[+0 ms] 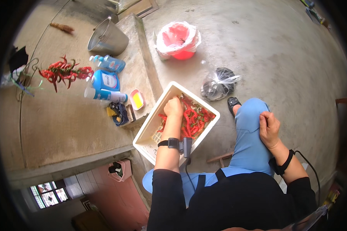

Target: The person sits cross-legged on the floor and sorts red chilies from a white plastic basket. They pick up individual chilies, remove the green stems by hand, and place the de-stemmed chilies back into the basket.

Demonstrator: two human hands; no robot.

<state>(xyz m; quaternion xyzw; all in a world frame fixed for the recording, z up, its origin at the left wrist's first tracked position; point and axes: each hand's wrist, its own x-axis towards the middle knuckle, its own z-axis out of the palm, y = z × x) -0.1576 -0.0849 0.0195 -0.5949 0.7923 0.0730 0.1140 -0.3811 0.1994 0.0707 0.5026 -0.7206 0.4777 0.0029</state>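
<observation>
A white plastic crate (150, 125) stands tilted in view before me, with a heap of red chili peppers (193, 119) in it, some with green stems. Over the crate's far left part, my left hand (173, 106) is closed with its back towards me. Whatever its fingers may hold is hidden. My right hand (269, 129) is by my right knee, thumb and fingers pinched together on a thin thread (231, 126). That thread runs across the blue trouser leg (245, 144) towards the crate's right rim.
A bunch of strung red chilies (66, 72) hangs at left. Blue bottles (106, 80), a spray can (107, 95), a soap dish (137, 99) and a metal bucket (108, 37) stand on the ledge. Beyond the crate are a lined red bin (183, 54) and a tied plastic bag (219, 85).
</observation>
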